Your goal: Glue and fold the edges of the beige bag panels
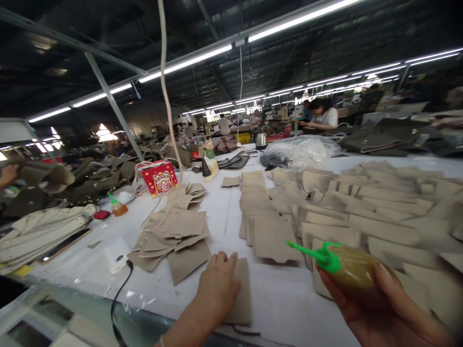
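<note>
My left hand (219, 284) rests palm down on a beige leather-like piece (243, 294) near the table's front edge. Its fingers reach forward over the left part of that piece, and it is not gripping anything that I can see. In my right hand (383, 303) is a squeeze bottle (356, 270) of amber liquid, with a green nozzle pointing left. My fingers wrap round the bottle above rows of overlapping beige pieces (383, 217). A loose pile of similar pieces (184, 224) lies just beyond my left hand.
A white device (117, 255) with a black cable stands at left. Beyond it are another green-tipped bottle (117, 207), a red bag (159, 178) and stacked cream strips (47, 231). Clear plastic (307, 149) lies at the back. A person (323, 115) sits far right; someone's hand (7, 174) shows far left.
</note>
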### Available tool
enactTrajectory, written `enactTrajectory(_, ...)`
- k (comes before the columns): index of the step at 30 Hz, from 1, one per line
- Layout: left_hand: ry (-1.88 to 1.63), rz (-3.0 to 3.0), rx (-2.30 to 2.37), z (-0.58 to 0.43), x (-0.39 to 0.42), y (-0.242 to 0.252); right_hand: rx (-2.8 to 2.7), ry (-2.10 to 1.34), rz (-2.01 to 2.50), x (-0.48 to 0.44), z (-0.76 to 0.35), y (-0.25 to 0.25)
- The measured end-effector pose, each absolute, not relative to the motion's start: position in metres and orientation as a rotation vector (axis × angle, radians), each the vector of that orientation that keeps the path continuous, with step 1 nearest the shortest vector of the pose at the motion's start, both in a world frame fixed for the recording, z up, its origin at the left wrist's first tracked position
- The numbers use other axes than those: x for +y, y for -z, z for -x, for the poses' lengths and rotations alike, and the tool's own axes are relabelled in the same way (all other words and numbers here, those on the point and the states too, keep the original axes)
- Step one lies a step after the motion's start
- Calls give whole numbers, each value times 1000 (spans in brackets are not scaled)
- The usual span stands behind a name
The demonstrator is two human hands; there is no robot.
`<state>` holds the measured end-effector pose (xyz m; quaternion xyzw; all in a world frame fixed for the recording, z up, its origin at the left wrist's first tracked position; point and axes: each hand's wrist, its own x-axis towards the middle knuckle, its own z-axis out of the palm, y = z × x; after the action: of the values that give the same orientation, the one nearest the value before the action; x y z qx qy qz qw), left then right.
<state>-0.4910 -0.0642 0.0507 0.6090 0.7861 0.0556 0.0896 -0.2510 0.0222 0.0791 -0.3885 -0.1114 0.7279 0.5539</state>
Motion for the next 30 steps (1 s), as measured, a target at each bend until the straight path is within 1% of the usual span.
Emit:
enactTrajectory(2,-172,-1623,2399,488,-70,-42,-296,-1731,910,20,251,-80)
enactTrajectory(4,-140,-1571,2407,484,-73,-39,-329,-1744,878,17,253,-80)
enactTrajectory(11,-94,-1559,2419,469,-64,-39,-374,-1808,800,15,263,-73)
enactTrajectory(17,-26,-1550,2401,459,-61,-52,-476,-1746,807,19,255,-71)
enactTrajectory(23,66,-1535,2469,451,-56,-50,-551,-1743,785,20,251,-61)
enactTrajectory(30,103,-1567,2463,455,-55,-53,-823,-1708,738,24,252,-52)
